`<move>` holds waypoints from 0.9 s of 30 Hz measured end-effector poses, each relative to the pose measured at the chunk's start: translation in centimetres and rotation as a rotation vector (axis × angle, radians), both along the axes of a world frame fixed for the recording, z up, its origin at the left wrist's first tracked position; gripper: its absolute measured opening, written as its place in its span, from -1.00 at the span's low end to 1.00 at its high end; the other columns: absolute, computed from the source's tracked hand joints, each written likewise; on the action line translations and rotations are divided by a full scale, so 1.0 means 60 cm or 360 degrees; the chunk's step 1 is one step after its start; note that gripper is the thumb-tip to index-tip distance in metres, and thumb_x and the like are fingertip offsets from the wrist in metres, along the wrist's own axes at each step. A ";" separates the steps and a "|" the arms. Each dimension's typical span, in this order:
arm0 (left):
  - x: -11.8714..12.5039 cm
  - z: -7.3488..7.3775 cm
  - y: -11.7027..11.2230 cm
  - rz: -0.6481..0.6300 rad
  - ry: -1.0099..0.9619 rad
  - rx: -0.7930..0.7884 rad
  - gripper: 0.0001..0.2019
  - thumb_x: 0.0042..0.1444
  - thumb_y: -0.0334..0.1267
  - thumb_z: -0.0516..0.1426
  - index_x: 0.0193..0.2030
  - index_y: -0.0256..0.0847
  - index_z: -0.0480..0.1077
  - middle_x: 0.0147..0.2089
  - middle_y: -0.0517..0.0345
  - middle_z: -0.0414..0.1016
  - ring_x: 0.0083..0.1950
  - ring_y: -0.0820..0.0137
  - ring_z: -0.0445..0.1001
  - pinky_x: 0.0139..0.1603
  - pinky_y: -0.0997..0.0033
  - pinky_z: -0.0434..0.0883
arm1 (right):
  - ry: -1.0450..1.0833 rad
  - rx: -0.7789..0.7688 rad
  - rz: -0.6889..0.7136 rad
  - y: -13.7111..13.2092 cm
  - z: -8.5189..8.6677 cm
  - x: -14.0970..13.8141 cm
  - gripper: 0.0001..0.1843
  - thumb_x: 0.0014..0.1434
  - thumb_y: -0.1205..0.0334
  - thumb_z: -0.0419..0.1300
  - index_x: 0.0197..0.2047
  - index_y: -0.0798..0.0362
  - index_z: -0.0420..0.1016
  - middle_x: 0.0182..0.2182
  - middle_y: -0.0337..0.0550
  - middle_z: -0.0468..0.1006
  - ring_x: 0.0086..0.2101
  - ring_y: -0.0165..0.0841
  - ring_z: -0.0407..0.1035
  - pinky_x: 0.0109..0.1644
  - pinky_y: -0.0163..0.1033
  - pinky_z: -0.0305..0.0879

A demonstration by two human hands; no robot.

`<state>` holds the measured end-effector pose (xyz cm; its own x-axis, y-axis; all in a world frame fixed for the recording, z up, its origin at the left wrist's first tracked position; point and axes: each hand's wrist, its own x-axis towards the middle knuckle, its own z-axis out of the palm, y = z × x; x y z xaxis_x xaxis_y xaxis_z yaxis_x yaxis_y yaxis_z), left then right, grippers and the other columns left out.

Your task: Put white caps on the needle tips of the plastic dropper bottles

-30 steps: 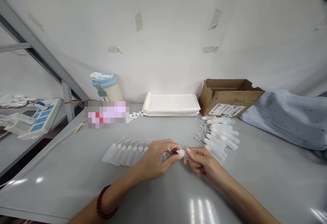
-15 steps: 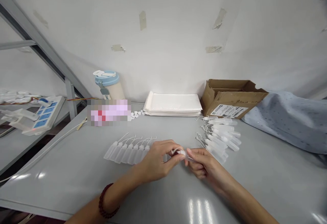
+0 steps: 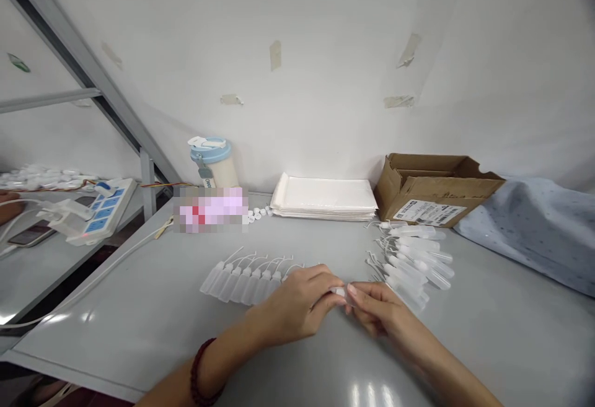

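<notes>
My left hand (image 3: 302, 305) is closed, with thumb and fingers pinching the white cap end of a small translucent squeeze bottle (image 3: 341, 292). The bottle's body is gripped by my right hand (image 3: 379, 308), whose fingers hide most of it. Both hands are nearly touching, just above the table. Behind and left of my left hand lies a neat row of similar bottles (image 3: 239, 283), their thin white tubes pointing away; its right end is covered by that hand. A looser pile of such bottles (image 3: 411, 261) lies beyond my right hand.
White padded envelopes (image 3: 330, 196) are stacked against the wall, beside an open cardboard box (image 3: 432, 190) and blue cloth (image 3: 534, 227). Small white caps (image 3: 260, 213), a blurred pink item (image 3: 214, 209) and a blue-lidded cup (image 3: 214, 162) stand left. Another person's hand (image 3: 9, 207) is near the power strip (image 3: 105, 209).
The view has turned left, so the table things appear farther right and lower. The thin tube seen between my left fingers is now hidden. Another person's hand has come into view at far left.
</notes>
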<state>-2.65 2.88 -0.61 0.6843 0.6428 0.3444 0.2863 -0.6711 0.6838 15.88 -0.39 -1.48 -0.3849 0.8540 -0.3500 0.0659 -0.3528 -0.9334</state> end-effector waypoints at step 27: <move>-0.104 -0.006 0.188 0.1275 0.1164 0.0249 -0.75 0.21 -0.31 0.06 0.01 -0.31 0.34 -0.05 -0.07 0.42 -0.02 0.20 0.41 -0.04 0.13 0.40 | -0.1939 0.1791 -0.0660 0.046 -0.006 0.108 -0.68 0.28 0.07 -0.04 -0.17 0.09 0.43 -0.30 -0.02 0.44 -0.30 -0.22 0.35 -0.47 -0.26 0.17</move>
<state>-8.88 14.16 -0.94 0.1595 0.9770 0.1418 0.9803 -0.1737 0.0943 22.36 2.37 -1.85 -0.0768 0.8328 0.5482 0.9555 0.2185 -0.1982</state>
